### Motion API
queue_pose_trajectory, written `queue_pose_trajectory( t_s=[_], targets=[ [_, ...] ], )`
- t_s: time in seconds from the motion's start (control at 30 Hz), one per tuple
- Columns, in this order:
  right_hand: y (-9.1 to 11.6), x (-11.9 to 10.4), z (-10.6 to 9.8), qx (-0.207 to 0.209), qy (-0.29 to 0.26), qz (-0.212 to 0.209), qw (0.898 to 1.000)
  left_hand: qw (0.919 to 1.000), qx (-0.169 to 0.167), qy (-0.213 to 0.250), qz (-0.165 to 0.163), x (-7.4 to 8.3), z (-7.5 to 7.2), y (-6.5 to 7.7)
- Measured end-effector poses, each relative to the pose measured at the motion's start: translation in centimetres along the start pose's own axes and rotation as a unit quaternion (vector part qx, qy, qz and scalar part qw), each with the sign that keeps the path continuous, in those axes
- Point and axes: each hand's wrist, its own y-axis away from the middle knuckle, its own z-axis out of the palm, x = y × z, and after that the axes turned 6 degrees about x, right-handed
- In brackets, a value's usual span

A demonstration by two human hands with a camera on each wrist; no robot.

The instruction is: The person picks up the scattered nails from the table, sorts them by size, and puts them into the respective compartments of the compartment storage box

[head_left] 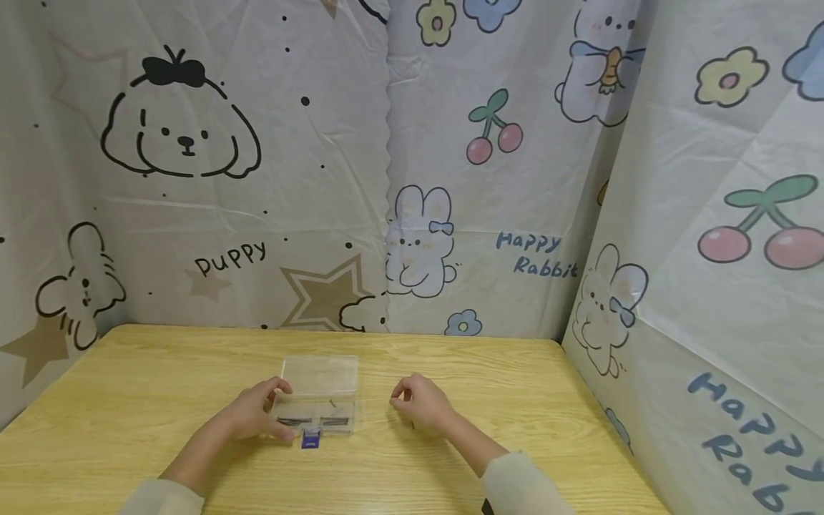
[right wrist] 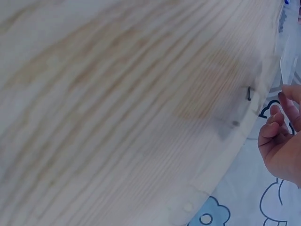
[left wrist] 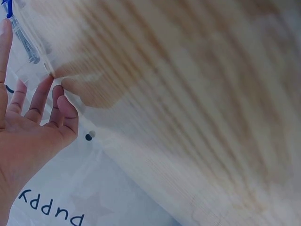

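An open, clear plastic box lies on the table with its lid folded back. Thin dark nails lie in its front compartments, and one small piece sits apart behind them. At the front is a blue tab. My left hand grips the box by its left side, thumb at the front corner, fingers near the lid. To the right of the box is my right hand, thumb and forefinger tips together; whether they pinch something is unclear. By that hand, a small dark nail is on the table.
The wood-grain table stretches out to both sides of the box. Printed cloth hangs behind its far edge, and another cloth panel closes off the right. A small dark object shows by the right sleeve.
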Motion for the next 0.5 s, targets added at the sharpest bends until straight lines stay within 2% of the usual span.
queue_pose_trajectory(
  t_s=[0.5],
  targets=[
    [2.0, 2.3, -1.1, -0.017, -0.030, 0.006, 0.999, 1.0000, 0.003, 0.000, 0.002, -0.1, 0.1, 0.0]
  ],
)
